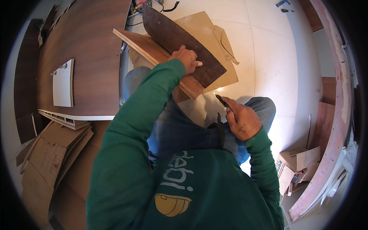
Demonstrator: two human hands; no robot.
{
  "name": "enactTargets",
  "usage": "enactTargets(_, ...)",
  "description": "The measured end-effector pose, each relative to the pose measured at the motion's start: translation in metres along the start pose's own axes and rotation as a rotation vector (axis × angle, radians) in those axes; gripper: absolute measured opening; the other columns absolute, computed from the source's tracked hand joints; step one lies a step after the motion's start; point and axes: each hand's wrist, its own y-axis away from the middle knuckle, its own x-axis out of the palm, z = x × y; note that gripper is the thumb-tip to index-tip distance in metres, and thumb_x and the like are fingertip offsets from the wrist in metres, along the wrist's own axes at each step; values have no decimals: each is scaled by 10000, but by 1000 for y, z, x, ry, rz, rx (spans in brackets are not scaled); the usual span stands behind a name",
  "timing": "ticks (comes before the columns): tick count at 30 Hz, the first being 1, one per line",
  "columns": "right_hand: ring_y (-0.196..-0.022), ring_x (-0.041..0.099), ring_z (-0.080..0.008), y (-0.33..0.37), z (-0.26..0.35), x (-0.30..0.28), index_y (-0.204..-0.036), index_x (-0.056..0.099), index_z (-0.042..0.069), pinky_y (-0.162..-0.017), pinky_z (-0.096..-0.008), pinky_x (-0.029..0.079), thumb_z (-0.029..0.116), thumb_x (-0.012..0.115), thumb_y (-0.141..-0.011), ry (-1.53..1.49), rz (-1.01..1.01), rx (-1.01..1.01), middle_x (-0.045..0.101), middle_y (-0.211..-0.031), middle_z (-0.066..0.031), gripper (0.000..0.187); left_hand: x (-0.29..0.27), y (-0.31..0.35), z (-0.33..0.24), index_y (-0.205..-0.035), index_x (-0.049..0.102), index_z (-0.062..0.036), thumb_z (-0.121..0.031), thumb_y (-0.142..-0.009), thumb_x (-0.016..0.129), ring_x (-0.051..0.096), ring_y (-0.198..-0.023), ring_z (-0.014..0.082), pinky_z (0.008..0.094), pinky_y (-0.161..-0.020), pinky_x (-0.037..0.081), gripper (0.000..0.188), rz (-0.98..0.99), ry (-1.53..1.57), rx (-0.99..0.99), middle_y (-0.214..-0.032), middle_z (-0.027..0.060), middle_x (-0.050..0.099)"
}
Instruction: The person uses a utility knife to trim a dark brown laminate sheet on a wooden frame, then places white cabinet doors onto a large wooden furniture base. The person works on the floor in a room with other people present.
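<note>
My left hand is closed around the lower edge of a dark brown laminate sheet, its thumb lying over the sheet's face. Beneath that hand, a reddish-brown plywood board with pale layered edges slants across, close against the sheet. My right hand is wrapped round a black and yellow utility knife. The knife's tip points up and left toward the near corner of the board and sheet, a little apart from them. Below the board are my knees in blue jeans.
Brown cardboard lies on the pale floor beyond the sheet. On the left stands a large brown panel with a white piece on it; folded cardboard leans below. An opened carton is at right, and blue-handled tools lie far off.
</note>
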Motion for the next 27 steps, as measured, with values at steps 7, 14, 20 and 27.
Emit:
enactTargets(7, -843, 687, -452, -74, -23, 66, -1371, 565, 71, -783, -542, 537, 208, 512, -987, 12, -20, -52, 699, -863, -272, 411, 4, -13, -1, -964, 748, -12, -417, -952, 703, 591, -1055, 378, 503, -895, 532, 408, -2, -37, 16, -947, 162, 731)
enactTargets(14, -856, 706, -443, -61, -30, 52, -1373, 562, 81, -798, -539, 561, 246, 518, -989, 203, 161, 8, 717, -864, -258, 420, 2, -10, -1, -921, 736, -21, -424, -960, 690, 580, -1071, 368, 509, -871, 536, 407, 2, -21, 20, -947, 155, 728)
enactTargets(20, -811, 690, -439, 5, -37, 3, -1329, 592, 75, -750, -544, 539, 164, 552, -970, 99, 153, 96, 699, -823, -251, 372, 10, -16, -1, -906, 732, -13, -429, -977, 660, 580, -1086, 365, 513, -877, 545, 428, 0, -40, 8, -954, 152, 731)
enactTargets(27, -851, 683, -444, -43, -7, 29, -1362, 561, 53, -765, -525, 519, 136, 523, -996, 53, 19, -46, 693, -872, -265, 377, 5, -18, -7, -891, 734, -3, -460, -1003, 592, 593, -1091, 348, 490, -870, 568, 492, 8, -187, 45, -948, 175, 731)
